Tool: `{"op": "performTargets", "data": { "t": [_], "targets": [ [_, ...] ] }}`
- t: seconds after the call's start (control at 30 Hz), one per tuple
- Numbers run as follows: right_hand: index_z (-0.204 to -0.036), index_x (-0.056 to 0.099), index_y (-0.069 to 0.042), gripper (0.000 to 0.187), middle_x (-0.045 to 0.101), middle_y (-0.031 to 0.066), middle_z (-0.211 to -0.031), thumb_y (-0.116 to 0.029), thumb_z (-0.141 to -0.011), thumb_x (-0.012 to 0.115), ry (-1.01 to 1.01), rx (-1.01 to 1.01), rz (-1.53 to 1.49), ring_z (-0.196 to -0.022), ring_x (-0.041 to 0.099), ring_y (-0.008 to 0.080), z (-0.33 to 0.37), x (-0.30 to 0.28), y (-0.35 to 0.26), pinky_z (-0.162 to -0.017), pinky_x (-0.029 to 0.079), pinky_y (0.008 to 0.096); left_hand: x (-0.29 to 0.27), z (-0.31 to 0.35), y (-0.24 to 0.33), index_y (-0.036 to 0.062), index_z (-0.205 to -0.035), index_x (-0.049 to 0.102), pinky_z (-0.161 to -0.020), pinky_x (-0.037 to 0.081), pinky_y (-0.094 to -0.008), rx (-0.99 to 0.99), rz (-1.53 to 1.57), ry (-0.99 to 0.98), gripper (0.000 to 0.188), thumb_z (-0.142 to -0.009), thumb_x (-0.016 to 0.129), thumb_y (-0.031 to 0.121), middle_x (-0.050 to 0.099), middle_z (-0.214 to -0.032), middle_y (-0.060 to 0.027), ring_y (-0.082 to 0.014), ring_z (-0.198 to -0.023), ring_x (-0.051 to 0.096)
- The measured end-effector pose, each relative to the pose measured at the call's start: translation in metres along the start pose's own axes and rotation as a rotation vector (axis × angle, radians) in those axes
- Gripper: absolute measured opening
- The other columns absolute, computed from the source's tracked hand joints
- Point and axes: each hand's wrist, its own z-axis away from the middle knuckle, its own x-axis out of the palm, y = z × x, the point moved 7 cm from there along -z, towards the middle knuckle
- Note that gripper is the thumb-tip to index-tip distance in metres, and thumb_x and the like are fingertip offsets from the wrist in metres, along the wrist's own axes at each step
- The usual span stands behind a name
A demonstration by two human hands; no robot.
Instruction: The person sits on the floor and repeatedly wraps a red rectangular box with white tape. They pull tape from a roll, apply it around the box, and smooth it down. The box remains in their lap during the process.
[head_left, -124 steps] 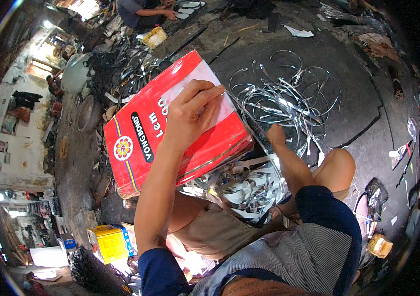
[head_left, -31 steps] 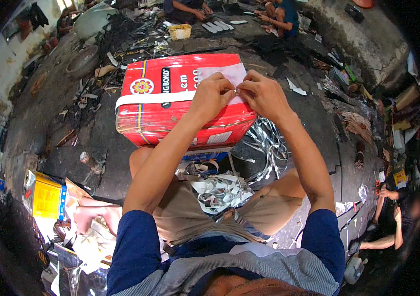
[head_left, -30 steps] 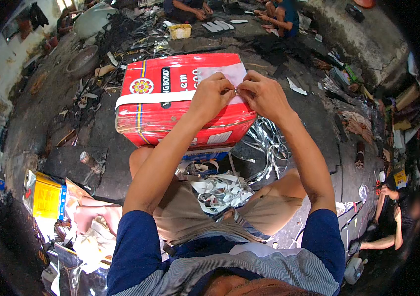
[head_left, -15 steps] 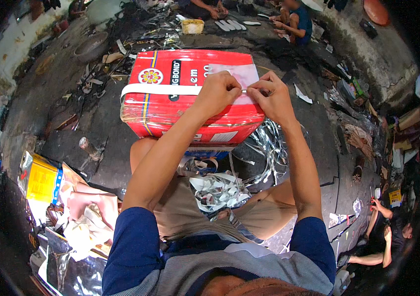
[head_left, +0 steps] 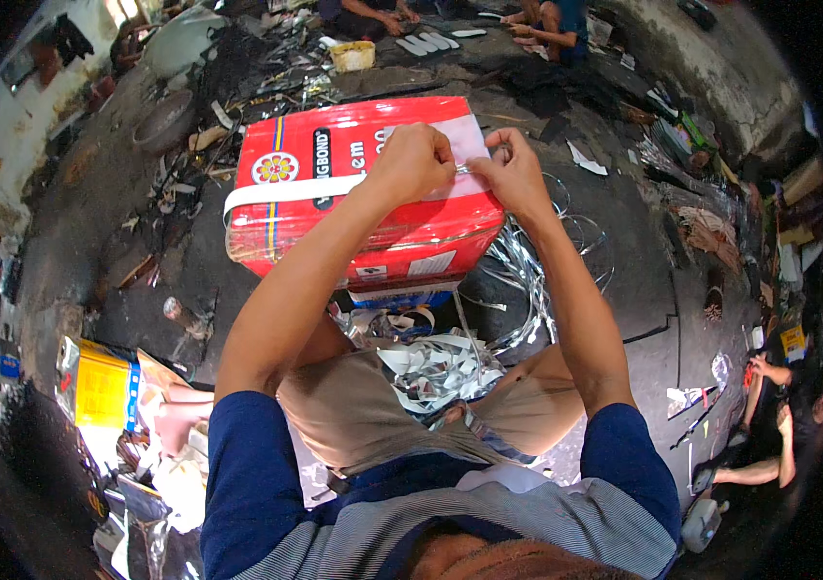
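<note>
On a dark workshop floor (head_left: 644, 280), pale cut strips (head_left: 440, 367) lie heaped between a seated person's legs (head_left: 344, 411), before a red box (head_left: 421, 232) with a white strip (head_left: 295, 192) across its top. The left hand (head_left: 416, 162) curls its fingers together there, though whether they clamp the strip cannot be told, while the right hand's (head_left: 513, 176) thumb and forefinger stand apart; this appears to be fine strip handling, calling next for a light pinch. Beyond, co-workers (head_left: 566, 29) sit near a yellowish tub (head_left: 353, 60).

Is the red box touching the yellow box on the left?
Apart: the head view shows dark floor between the red box and yellow box.
</note>
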Motion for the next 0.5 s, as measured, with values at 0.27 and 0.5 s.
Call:
{"op": "performTargets", "data": {
  "t": [0.27, 0.5],
  "targets": [
    [-0.075, 0.054, -0.002, 0.042, 0.049, 0.0005, -0.067, -0.033, -0.101, 0.062, -0.057, -0.089, 0.043, -0.066, 0.043, 0.0103, 0.006, -0.001, -0.004, -0.06, 0.037, 0.0322, 0.016, -0.004, -0.001, -0.0008, -0.081, 0.074, -0.065, 0.054, -0.0307, 0.09, 0.257, 0.116, 0.013, -0.079, 0.075, 0.012, 0.071, -0.077, -0.0108, -0.0169, -0.069, 0.068],
    [-0.071, 0.055, -0.008, 0.038, 0.047, -0.0066, -0.067, -0.028, -0.102, 0.061, 0.033, 0.086, -0.388, -0.063, 0.039, 0.0049, 0.017, 0.011, 0.025, -0.056, 0.031, 0.0263, 0.023, 0.002, -0.001, -0.0011, -0.081, 0.073, -0.06, 0.049, -0.027, 0.133, 0.323, 0.16, 0.009, -0.081, 0.075, 0.007, 0.068, -0.076, -0.0064, -0.0102, -0.067, 0.063]
  ]
}}
